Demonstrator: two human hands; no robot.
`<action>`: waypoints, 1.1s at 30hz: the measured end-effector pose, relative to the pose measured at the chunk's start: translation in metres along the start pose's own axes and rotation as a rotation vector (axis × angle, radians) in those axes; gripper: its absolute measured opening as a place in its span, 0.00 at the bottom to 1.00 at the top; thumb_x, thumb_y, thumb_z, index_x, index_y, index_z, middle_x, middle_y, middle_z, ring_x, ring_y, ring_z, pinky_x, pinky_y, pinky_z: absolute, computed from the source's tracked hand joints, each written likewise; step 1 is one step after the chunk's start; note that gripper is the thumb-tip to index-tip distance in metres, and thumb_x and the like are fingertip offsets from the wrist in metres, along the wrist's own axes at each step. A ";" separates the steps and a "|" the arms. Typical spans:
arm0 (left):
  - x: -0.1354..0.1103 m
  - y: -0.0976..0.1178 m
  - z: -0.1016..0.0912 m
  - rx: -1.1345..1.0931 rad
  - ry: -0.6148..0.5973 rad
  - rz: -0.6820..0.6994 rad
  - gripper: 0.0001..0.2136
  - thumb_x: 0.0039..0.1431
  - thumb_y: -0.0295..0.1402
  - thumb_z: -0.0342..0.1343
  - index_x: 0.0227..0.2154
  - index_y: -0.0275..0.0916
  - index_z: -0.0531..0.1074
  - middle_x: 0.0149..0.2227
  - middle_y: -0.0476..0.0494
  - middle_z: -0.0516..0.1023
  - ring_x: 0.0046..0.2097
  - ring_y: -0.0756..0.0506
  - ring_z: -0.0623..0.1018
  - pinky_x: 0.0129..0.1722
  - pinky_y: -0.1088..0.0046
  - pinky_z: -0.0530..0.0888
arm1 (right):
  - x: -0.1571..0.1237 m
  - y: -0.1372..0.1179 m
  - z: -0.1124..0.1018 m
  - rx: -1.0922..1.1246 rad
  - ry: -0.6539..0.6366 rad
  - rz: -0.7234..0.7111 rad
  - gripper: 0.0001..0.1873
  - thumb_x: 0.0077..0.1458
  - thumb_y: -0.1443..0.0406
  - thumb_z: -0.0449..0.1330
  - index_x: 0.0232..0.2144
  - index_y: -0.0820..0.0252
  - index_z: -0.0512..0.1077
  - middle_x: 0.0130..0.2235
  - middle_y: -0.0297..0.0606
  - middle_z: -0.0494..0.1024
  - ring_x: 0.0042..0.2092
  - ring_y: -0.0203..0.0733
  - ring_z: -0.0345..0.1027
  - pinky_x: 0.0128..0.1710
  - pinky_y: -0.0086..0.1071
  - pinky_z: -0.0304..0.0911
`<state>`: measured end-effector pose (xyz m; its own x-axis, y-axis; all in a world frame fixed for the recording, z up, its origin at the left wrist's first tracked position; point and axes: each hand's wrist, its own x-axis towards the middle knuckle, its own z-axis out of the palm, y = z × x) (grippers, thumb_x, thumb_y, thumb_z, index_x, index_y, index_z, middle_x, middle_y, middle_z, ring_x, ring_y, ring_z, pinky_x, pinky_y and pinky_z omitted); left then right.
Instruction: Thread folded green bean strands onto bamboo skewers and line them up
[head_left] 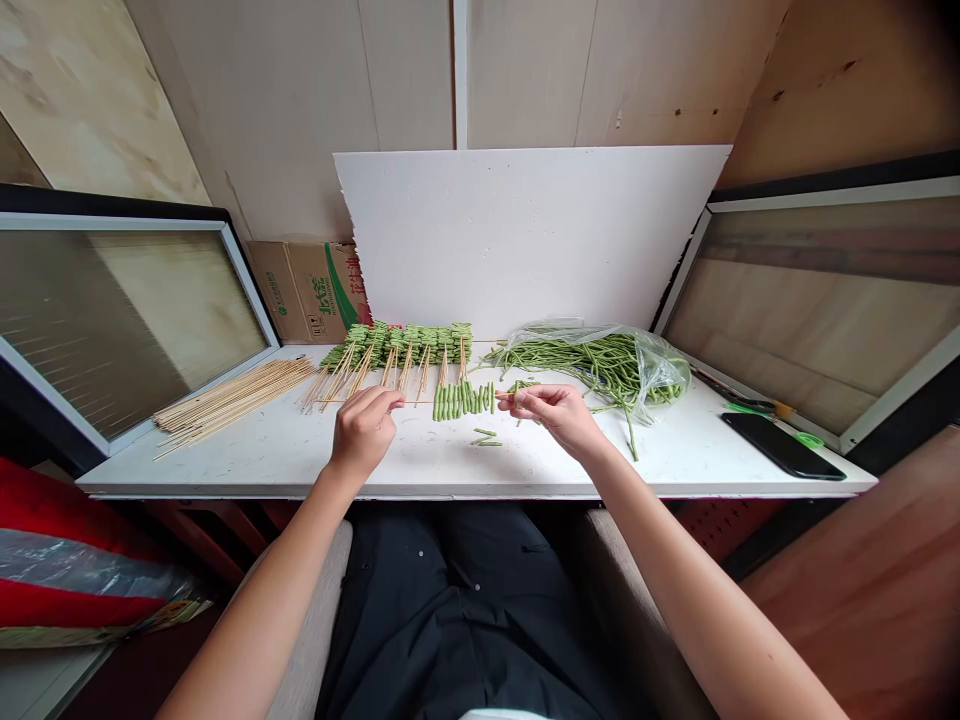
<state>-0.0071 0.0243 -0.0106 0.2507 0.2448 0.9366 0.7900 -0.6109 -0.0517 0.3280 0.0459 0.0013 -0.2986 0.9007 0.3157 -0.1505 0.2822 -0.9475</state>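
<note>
A thin wooden skewer [420,402] runs level above the white table, its left end pinched in the closed fingers of my left hand [364,424]. Cut green bean pieces [459,400] are threaded crosswise along it in a row, with the last few spaced more loosely on the right. My right hand [559,412] is closed at the skewer's right end, thumb and fingers pinching a green bean piece that they mostly hide. Below the skewer, a few loose bean pieces [487,438] lie on the table.
Finished bean skewers [397,345] are stacked at the back, sticks toward me. Bare skewers [229,398] lie left. Long green beans [592,360] spill from a clear plastic bag [660,372]. A black phone [781,446] rests near the right edge; a cardboard box [304,290] stands behind.
</note>
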 end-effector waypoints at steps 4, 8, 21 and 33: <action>0.000 0.000 0.000 0.000 -0.001 0.005 0.20 0.51 0.10 0.45 0.33 0.38 0.78 0.32 0.45 0.82 0.36 0.45 0.81 0.39 0.69 0.77 | 0.000 0.001 0.002 -0.006 -0.008 -0.001 0.17 0.53 0.50 0.74 0.37 0.57 0.86 0.42 0.46 0.88 0.56 0.56 0.79 0.52 0.44 0.76; 0.001 0.003 0.000 -0.003 -0.009 0.012 0.20 0.51 0.10 0.45 0.33 0.38 0.77 0.32 0.45 0.82 0.36 0.45 0.81 0.39 0.68 0.77 | -0.002 0.002 0.006 -0.032 -0.014 -0.002 0.17 0.53 0.50 0.74 0.35 0.58 0.86 0.40 0.45 0.87 0.50 0.52 0.81 0.50 0.42 0.77; 0.003 0.008 0.001 -0.017 0.025 0.051 0.20 0.51 0.10 0.44 0.33 0.38 0.76 0.32 0.44 0.81 0.36 0.45 0.80 0.38 0.69 0.76 | 0.001 0.014 0.015 0.050 0.055 0.060 0.18 0.46 0.51 0.78 0.32 0.59 0.86 0.34 0.40 0.86 0.40 0.45 0.81 0.51 0.44 0.77; -0.004 0.001 0.006 0.007 0.014 -0.070 0.17 0.56 0.12 0.48 0.34 0.40 0.76 0.33 0.46 0.82 0.36 0.45 0.82 0.37 0.71 0.76 | 0.005 0.032 0.005 -0.004 -0.093 0.088 0.27 0.53 0.50 0.74 0.51 0.57 0.82 0.46 0.45 0.86 0.51 0.53 0.80 0.53 0.50 0.77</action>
<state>-0.0038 0.0272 -0.0168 0.1866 0.2764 0.9427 0.8094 -0.5871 0.0119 0.3170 0.0583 -0.0274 -0.3967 0.8875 0.2346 -0.1159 0.2051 -0.9719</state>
